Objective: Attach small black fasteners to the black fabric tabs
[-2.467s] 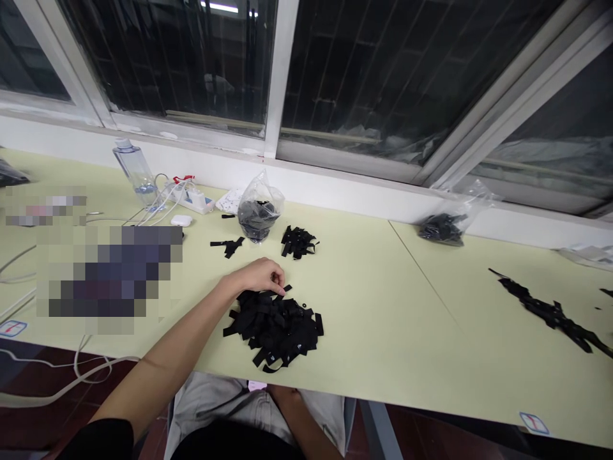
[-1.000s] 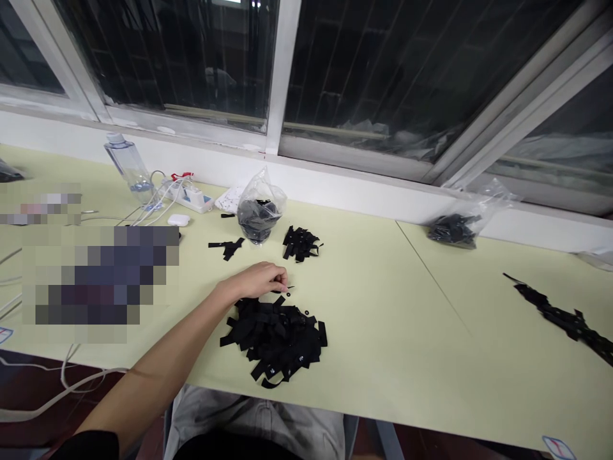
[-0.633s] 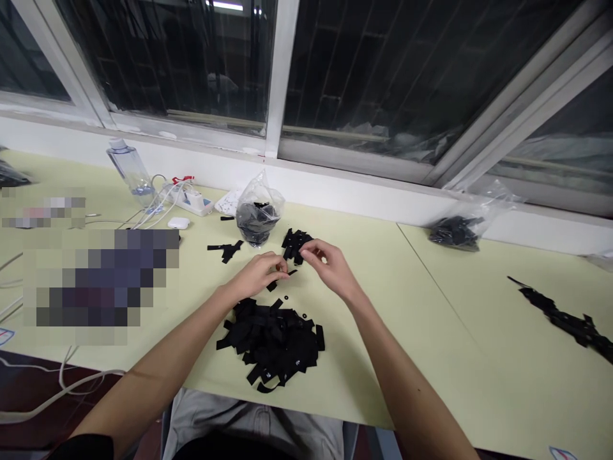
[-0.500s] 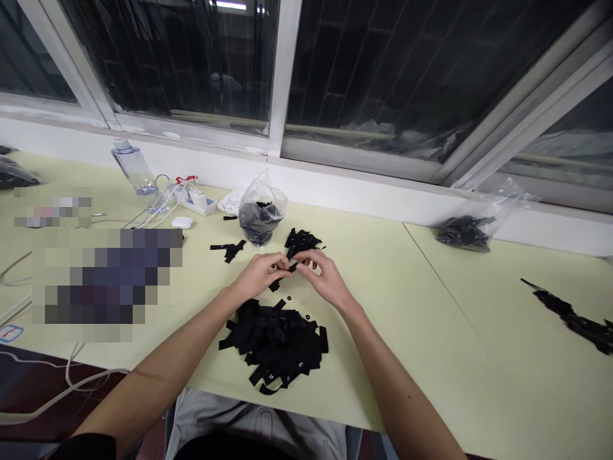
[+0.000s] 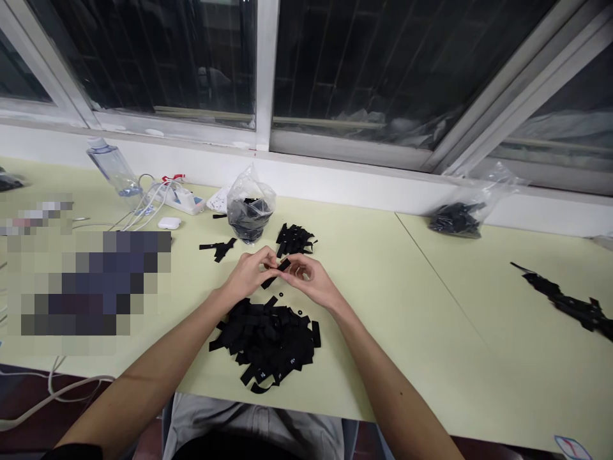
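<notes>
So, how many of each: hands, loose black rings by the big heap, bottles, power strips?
Left hand and right hand: 2
Loose black rings: 2
Bottle: 1
Power strip: 1
Total: 6, leaving out the black strips, too overlapped to count

Left hand (image 5: pixel 249 273): pinching, just beyond the large black-strip pile (image 5: pixel 271 338)
Right hand (image 5: pixel 312 281): curled, fingertips meeting the left's
Forearms (image 5: pixel 160 354): bare, converging past the pile's sides
</notes>
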Available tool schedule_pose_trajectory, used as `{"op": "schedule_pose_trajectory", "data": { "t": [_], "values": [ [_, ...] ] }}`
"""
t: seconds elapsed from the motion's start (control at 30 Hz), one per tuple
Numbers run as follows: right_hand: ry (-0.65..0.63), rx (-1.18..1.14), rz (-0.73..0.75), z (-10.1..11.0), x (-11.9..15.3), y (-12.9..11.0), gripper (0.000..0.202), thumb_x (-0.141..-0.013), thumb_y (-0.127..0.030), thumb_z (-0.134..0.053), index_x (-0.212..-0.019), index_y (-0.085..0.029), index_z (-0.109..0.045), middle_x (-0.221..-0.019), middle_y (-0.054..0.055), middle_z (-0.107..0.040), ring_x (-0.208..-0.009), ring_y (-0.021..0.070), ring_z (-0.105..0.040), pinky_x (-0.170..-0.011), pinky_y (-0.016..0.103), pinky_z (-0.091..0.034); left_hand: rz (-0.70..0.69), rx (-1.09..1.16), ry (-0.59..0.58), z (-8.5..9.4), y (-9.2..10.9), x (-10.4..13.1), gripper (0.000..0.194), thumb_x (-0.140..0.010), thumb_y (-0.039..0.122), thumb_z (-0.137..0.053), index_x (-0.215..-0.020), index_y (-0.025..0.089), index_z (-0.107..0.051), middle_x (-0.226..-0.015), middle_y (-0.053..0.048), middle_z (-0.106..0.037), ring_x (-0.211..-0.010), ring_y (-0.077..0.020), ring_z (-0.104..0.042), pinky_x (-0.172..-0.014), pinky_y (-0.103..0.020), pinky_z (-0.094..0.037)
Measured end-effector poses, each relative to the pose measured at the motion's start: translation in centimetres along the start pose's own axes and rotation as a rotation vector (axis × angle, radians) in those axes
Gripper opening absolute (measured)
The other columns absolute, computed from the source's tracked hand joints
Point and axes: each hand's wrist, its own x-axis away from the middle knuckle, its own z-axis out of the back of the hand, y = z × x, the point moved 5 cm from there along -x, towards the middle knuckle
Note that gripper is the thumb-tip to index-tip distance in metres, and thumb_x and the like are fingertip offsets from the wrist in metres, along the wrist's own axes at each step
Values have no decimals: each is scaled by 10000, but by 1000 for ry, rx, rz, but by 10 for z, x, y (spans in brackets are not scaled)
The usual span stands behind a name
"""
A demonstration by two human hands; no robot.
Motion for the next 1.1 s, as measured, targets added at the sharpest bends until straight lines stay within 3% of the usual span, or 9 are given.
{"op": "schedule_pose_trajectory", "data": {
  "t": [0.2,0.37,0.57,1.1],
  "values": [
    [71,-75,-45,-5,-1,8,357,-871,-508,-631,-723,-184,-641,-641,-3,-559,-602,133,-477,-574,270,-369,-72,3,-3,0,5,1,215,-837,336,-726,-887,198,-569,-789,9,-690,-759,-142,-676,-709,-225,-509],
    [110,-232,-69,-4,-1,7,352,-863,-504,-649,-711,-187,-619,-640,2,-595,-592,131,-514,-586,264,-397,-211,-39,-9,1,12,0,138,-897,284,-662,-1016,213,-660,-887,-27,-734,-782,-162,-682,-720,-269,-523],
    [200,-266,-107,-3,-2,3,328,-825,-463,-701,-673,-186,-615,-644,10,-620,-555,121,-504,-550,256,-402,-422,-195,86,5,19,0,165,-909,238,-640,-1056,225,-713,-1010,-67,-724,-942,-209,-645,-849,-373,-524],
    [348,-55,-69,-4,1,2,309,-846,-448,-658,-705,-173,-665,-687,35,-646,-568,138,-520,-541,272,-432,-456,-315,196,9,24,1,126,-897,203,-648,-998,223,-721,-962,-51,-722,-905,-193,-630,-837,-368,-521]
  ]
}}
